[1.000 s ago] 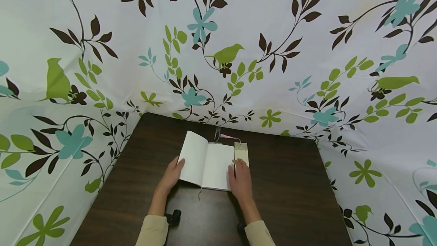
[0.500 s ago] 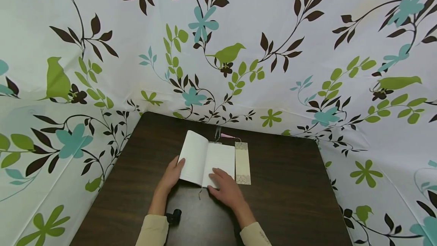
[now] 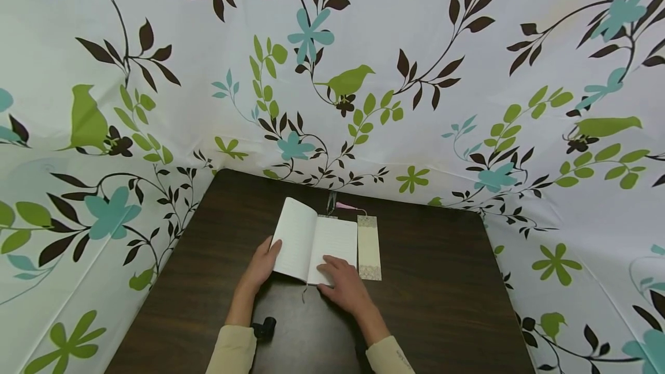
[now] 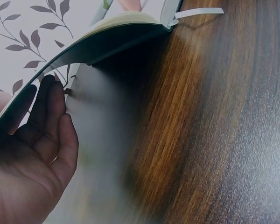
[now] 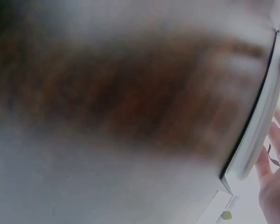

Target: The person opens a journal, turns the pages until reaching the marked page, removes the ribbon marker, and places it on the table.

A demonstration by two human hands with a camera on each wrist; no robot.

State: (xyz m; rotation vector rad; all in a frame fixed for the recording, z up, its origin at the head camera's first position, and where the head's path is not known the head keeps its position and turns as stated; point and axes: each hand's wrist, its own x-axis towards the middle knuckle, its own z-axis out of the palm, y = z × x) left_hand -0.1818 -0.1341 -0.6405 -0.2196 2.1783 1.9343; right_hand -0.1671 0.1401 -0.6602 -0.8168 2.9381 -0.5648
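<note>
An open book (image 3: 318, 239) with white pages lies on the dark wooden table (image 3: 441, 281). My left hand (image 3: 264, 262) holds its raised left half at the outer edge, thumb on the page. The left wrist view has the fingers (image 4: 45, 105) under the dark lifted cover (image 4: 107, 44). My right hand (image 3: 341, 281) rests flat on the lower part of the right page. In the blurred right wrist view its fingers (image 5: 276, 163) lie beside the book's edge (image 5: 256, 126). A pale bookmark (image 3: 369, 247) with a pink tassel (image 3: 345, 206) lies just right of the book, untouched.
Flower-and-bird patterned cloth (image 3: 363, 74) walls the table at the back and on both sides. A grey ribbon marker (image 4: 200, 11) trails from the book's spine onto the wood. A small black object (image 3: 265, 326) sits by my left forearm.
My right hand has left the bookmark and moved left and nearer, onto the lower right page. The bookmark now lies uncovered beside the book. The left hand has stayed put.
</note>
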